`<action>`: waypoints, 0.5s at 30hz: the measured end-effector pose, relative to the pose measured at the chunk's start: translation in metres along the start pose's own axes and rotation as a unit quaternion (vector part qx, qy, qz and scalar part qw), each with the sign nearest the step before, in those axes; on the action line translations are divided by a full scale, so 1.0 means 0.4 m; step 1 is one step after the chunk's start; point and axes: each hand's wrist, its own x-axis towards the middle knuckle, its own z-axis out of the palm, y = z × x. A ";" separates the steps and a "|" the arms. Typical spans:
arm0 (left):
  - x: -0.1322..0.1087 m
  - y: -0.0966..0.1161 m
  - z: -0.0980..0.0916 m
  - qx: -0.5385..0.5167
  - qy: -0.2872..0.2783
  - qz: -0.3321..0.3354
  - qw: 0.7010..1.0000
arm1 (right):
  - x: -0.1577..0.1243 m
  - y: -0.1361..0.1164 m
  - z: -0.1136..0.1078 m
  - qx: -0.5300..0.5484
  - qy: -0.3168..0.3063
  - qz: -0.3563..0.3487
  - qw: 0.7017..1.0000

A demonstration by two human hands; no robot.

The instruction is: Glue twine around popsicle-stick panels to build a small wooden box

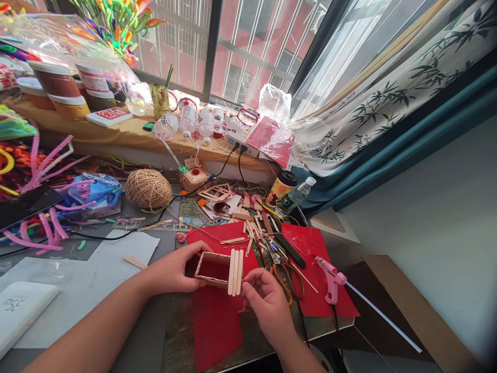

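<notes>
— Left hand [176,272] grips the little stick box [213,269] by its left wall. And the right hand [267,303]?
— Its fingers pinch three sticks [235,272] lying across the box's right end, on red paper [217,326] on a messy table [174,331] by the window [240,46].

Home craft desk, not a shop. Table [171,321] sits against a barred window [240,46] with a leaf-print curtain [388,103]. The sill [116,133] along its far edge holds jars [58,83]. Left edge: pipe cleaners [42,166], twine ball [148,188]. Middle: loose craft sticks [252,217], red paper sheets [310,248], glue gun [330,280] near right edge. Half-built stick box [213,269] at near edge.
</notes>
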 end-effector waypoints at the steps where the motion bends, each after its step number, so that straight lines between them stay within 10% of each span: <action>1: 0.000 0.000 0.000 -0.001 0.000 0.000 1.000 | 0.001 0.001 -0.008 -0.028 0.012 -0.030 0.999; 6: 0.000 0.002 0.000 0.008 0.002 -0.001 1.000 | 0.024 -0.033 -0.067 -0.240 -0.060 -0.233 0.941; 15: -0.004 0.015 -0.003 0.029 0.008 0.006 1.000 | 0.098 -0.137 -0.061 -0.409 -0.226 -0.248 0.849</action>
